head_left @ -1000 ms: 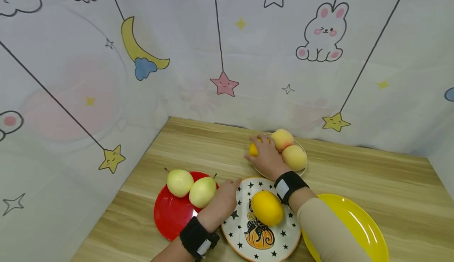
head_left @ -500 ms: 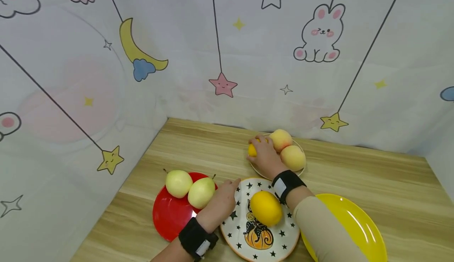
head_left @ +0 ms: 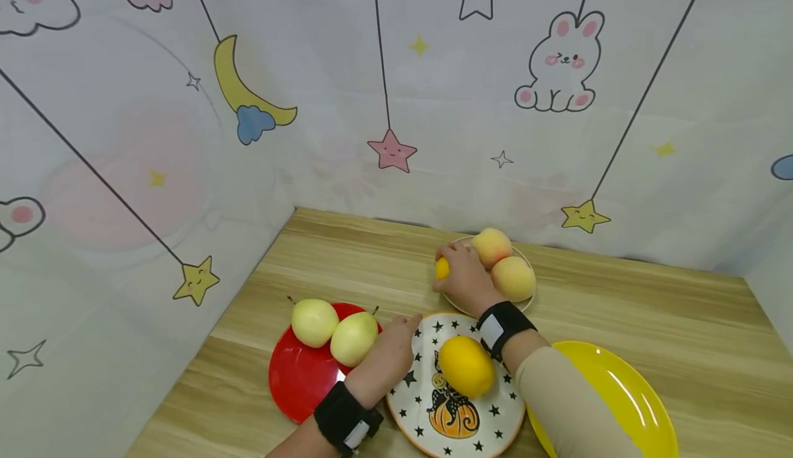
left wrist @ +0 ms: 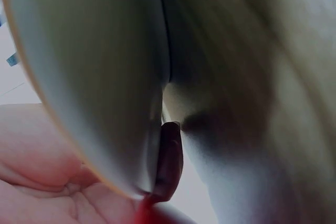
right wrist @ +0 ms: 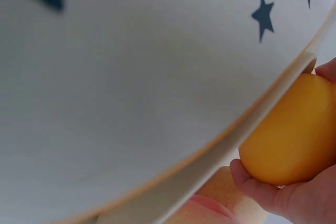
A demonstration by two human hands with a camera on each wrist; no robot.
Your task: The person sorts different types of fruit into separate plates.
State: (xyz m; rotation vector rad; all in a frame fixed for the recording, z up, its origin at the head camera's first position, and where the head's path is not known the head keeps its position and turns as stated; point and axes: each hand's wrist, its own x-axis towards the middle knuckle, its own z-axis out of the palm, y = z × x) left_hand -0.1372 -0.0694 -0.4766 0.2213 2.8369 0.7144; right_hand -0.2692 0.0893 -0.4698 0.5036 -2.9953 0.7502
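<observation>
In the head view, my right hand (head_left: 467, 280) grips a smooth yellow oval fruit (head_left: 442, 268) at the left side of a small pale-rimmed plate (head_left: 528, 303). The right wrist view shows this yellow fruit (right wrist: 289, 135) between thumb and fingers. Two peaches (head_left: 513, 279) sit beside it on that plate. My left hand (head_left: 385, 353) holds the left rim of a white star-patterned plate (head_left: 411, 403); in the left wrist view, the rim lies between palm and a finger (left wrist: 170, 163). Another yellow oval fruit (head_left: 466, 367) rests on the star plate.
A red plate (head_left: 294, 382) with two pale green pears (head_left: 314, 322) stands left, partly behind my left hand. At the right, a yellow plate (head_left: 638, 392) lies partly under my right sleeve (head_left: 566, 399). A cartoon-printed cloth wall (head_left: 334, 100) closes off the table's back and left.
My right fingers have closed further round the yellow fruit at the small plate, and less of it shows. My left hand stays at the star plate's rim.
</observation>
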